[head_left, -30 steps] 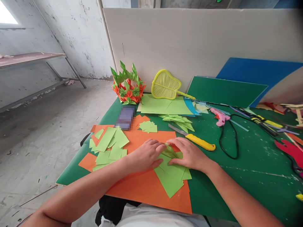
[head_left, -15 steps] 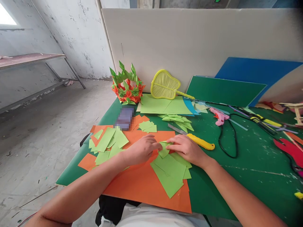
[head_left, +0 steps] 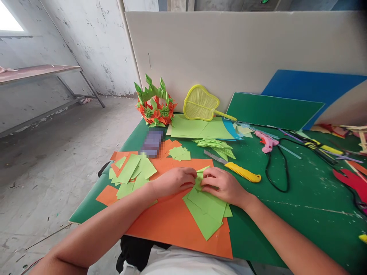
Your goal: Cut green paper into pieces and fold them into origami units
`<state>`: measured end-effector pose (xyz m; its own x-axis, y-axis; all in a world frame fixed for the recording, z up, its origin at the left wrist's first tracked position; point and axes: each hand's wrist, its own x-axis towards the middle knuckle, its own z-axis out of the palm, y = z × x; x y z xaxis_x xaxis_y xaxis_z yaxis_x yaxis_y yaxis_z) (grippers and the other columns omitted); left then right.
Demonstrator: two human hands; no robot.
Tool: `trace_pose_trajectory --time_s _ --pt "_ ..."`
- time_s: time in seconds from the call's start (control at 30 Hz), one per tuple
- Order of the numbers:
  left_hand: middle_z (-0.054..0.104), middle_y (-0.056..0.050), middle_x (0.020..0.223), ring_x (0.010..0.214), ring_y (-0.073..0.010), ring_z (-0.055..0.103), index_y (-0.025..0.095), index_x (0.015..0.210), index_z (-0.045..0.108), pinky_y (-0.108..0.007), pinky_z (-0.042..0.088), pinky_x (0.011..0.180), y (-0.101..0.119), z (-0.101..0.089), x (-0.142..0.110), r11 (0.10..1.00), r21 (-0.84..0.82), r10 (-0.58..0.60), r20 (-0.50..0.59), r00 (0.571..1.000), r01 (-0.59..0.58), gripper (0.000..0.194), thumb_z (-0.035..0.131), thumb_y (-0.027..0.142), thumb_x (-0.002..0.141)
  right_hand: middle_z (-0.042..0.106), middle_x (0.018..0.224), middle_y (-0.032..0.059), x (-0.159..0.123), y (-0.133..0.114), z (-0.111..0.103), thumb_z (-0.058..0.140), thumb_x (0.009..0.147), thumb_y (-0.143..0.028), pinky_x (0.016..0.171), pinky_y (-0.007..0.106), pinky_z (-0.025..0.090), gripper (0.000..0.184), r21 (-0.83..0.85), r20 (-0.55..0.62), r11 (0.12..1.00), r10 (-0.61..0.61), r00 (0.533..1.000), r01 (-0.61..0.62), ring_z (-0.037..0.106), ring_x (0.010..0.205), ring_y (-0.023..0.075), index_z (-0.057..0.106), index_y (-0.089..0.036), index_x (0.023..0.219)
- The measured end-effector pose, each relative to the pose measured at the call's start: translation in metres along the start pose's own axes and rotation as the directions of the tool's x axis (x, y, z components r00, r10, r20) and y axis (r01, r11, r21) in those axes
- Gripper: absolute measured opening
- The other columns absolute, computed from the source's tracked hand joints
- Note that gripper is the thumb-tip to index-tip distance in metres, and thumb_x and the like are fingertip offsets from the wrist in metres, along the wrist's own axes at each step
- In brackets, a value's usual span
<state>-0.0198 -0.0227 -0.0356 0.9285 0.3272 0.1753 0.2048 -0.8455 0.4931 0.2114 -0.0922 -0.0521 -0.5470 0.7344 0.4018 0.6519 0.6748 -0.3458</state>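
Observation:
Between my hands is a small green paper piece [head_left: 198, 181], partly covered by fingers. My left hand [head_left: 178, 180] pinches its left side, fingers curled. On the other side, my right hand [head_left: 223, 186] closes its fingertips on the same piece. Right under them lies a loose stack of green paper squares [head_left: 207, 215] on a large orange paper sheet [head_left: 174, 233]. More green squares [head_left: 134, 172] are scattered to the left of my left hand. A yellow-handled utility knife [head_left: 243, 172], blade out, rests just beyond my right hand.
Behind stand a green and orange folded-paper crown [head_left: 156, 107], a yellow fan [head_left: 202, 103] and a pile of folded green pieces [head_left: 216, 146]. A pixelated dark object [head_left: 151, 142] lies at left. A pink glue gun [head_left: 266, 141] with a black cord [head_left: 286, 175] is at right.
My right hand has drawn its fingers in more tightly around the small green paper, and the left fingers have curled closer. The piece is more covered now. The view has shifted slightly.

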Motion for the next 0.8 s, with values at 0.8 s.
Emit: trace_pose_trajectory --time_s 0.8 --pt "0.067 -0.005 0.093 0.084 -0.0164 0.063 0.019 0.086 0.064 -0.024 0.047 0.072 -0.0042 -0.0014 0.0002 0.978 0.152 0.147 -0.001 0.989 -0.145 0.014 0.05 0.018 0.088 0.052 0.074 0.0003 0.0082 -0.0045 0.0089 0.056 0.085 -0.021 0.057 0.027 0.041 0.013 0.26 0.092 0.888 0.368 0.925 -0.379 0.051 0.065 0.0149 0.052 -0.021 0.073"
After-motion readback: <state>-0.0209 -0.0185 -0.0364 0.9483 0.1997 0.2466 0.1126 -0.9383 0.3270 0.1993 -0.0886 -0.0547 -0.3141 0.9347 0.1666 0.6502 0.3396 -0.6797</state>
